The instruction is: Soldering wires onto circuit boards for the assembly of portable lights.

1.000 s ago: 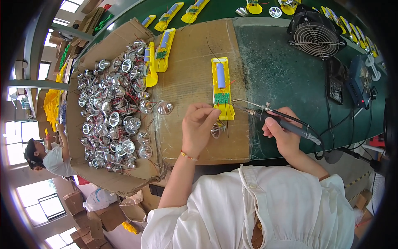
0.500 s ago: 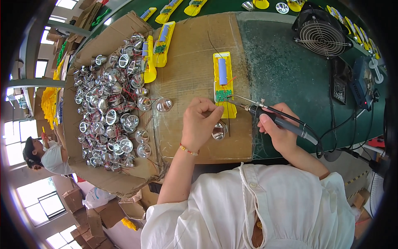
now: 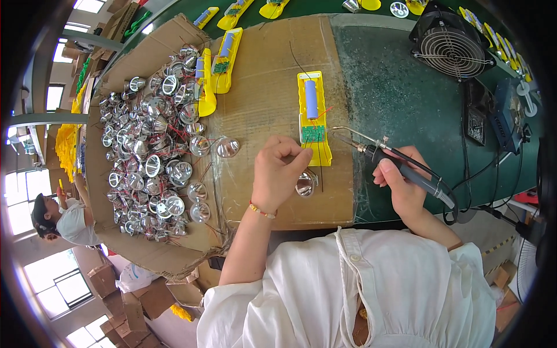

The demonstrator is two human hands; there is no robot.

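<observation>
A yellow plastic housing (image 3: 326, 153) lies lengthwise on the cardboard, with a blue-violet cylindrical battery (image 3: 311, 98) and a small green circuit board (image 3: 313, 134) inside it. Red and black wires stick out around the board. My left hand (image 3: 281, 171) is closed in a pinch at the housing's lower left edge; whatever is between the fingertips is too small to make out. Partly behind that hand sits a shiny reflector cup (image 3: 304, 184). My right hand (image 3: 401, 178) grips a soldering iron (image 3: 415, 178) with a thin metal feed tube alongside; its tip is apart from the board, to the right.
On the left, a cardboard box (image 3: 191, 255) is heaped with wired reflector cups (image 3: 152, 165). More yellow housings (image 3: 228, 61) lie beyond it. A black fan (image 3: 452, 49) and a blue soldering station (image 3: 506, 116) stand at right, with cables near my right hand. Another person (image 3: 64, 217) is far left.
My right hand has drawn the soldering iron back to the right, off the circuit board. The left hand keeps its pinch beside the housing.
</observation>
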